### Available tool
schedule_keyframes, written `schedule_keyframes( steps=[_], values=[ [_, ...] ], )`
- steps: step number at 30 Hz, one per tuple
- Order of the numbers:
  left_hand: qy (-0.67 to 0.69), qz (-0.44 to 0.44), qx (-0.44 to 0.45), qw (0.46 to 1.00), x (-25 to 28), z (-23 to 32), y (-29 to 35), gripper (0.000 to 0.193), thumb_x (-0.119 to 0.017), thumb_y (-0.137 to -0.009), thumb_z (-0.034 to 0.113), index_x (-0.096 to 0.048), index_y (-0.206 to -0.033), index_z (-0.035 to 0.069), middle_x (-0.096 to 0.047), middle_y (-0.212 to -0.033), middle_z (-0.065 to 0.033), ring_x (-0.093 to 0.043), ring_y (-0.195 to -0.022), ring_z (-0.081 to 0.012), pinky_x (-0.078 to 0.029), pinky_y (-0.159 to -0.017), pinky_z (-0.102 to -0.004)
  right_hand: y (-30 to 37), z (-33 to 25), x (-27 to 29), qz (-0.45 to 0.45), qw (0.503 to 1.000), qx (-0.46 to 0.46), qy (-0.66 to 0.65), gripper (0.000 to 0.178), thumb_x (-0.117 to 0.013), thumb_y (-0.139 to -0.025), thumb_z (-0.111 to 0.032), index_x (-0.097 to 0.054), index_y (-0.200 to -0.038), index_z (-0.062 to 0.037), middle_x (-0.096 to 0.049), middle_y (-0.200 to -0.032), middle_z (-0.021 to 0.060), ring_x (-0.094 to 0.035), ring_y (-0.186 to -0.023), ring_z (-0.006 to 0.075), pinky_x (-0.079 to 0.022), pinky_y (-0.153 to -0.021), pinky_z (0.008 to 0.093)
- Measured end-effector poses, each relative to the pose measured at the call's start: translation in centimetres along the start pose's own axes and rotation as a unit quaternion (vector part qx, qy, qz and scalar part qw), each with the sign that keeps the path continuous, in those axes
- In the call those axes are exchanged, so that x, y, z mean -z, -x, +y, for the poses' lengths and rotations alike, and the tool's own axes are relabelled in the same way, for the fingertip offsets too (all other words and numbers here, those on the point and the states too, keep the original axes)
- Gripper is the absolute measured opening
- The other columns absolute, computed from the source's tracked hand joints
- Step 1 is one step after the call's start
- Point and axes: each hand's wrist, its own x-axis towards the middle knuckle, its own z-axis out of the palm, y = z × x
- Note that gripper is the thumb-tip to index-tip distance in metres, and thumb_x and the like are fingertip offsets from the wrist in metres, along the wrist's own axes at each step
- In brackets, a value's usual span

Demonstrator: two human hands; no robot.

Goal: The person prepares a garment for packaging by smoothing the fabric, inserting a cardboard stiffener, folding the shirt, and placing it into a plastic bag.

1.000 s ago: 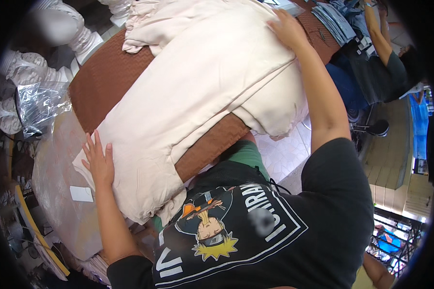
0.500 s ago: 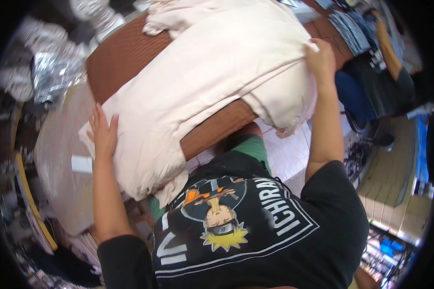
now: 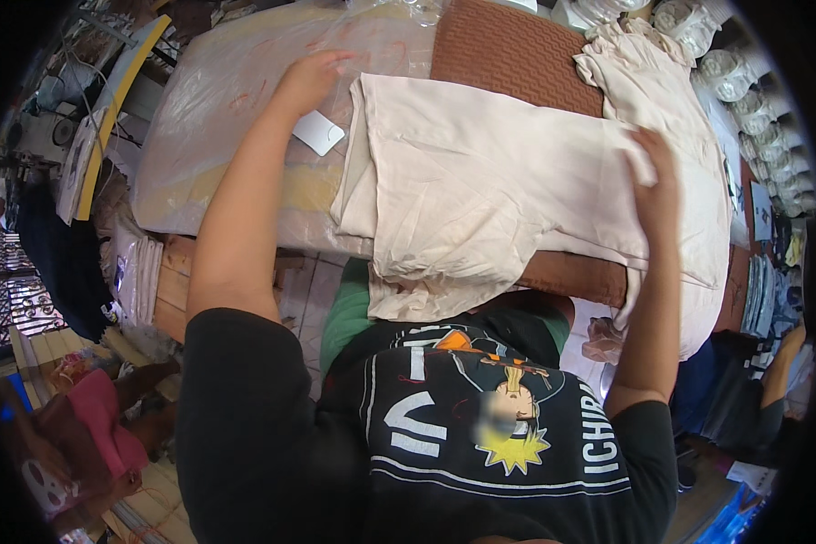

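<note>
A pale cream-pink cloth garment lies spread over a brown textured pad, its near-left part hanging crumpled over the table edge above my lap. My left hand is beyond the garment's left edge, over a plastic-covered surface. Its fingers are drawn together at the tips; whether something small is between them I cannot make out. Just below that hand is a white card tag. My right hand, smeared by motion, is over the garment's right part with fingers apart and nothing visible in it.
Brown padding shows behind the garment, beside more bunched pale cloth. Wrapped white bundles line the far right. Folded blue-grey cloths lie near another person's arm. A yellow-edged board stands at left; another person in pink is lower left.
My view has swung to the left. The left hand has left the garment's edge for the plastic-covered surface. The right hand has let go of the garment's far edge and moved over its right part.
</note>
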Motion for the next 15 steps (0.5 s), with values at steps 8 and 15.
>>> schedule_keyframes(
  steps=[8,15],
  values=[
    [-0.026,-0.088,-0.057,0.994,-2.6,-2.5,-1.7,0.030,-0.059,-0.080,0.012,-0.062,-0.110,0.015,-0.064,-0.102,-0.0086,-0.059,-0.093,-0.0248,-0.045,-0.083,-0.0338,-2.4,-11.4,-11.9,-0.170,0.970,0.139,-0.105,0.039,-0.055,-0.086,-0.026,-0.052,-0.123,-0.0120,-0.045,-0.132,0.0123,-0.036,-0.126,0.0317,-0.030,-0.103,0.0430],
    [-0.090,0.016,-0.093,0.991,-2.5,-2.0,-0.4,0.016,-0.060,-0.077,0.010,-0.064,-0.093,0.010,-0.063,-0.094,-0.0039,-0.059,-0.091,-0.0238,-0.045,-0.081,-0.0342,-1.3,-11.7,-13.2,-0.208,0.965,0.148,-0.058,0.040,-0.051,-0.089,-0.033,-0.051,-0.124,-0.0135,-0.044,-0.134,0.0106,-0.034,-0.128,0.0294,-0.024,-0.105,0.0471]
  ],
)
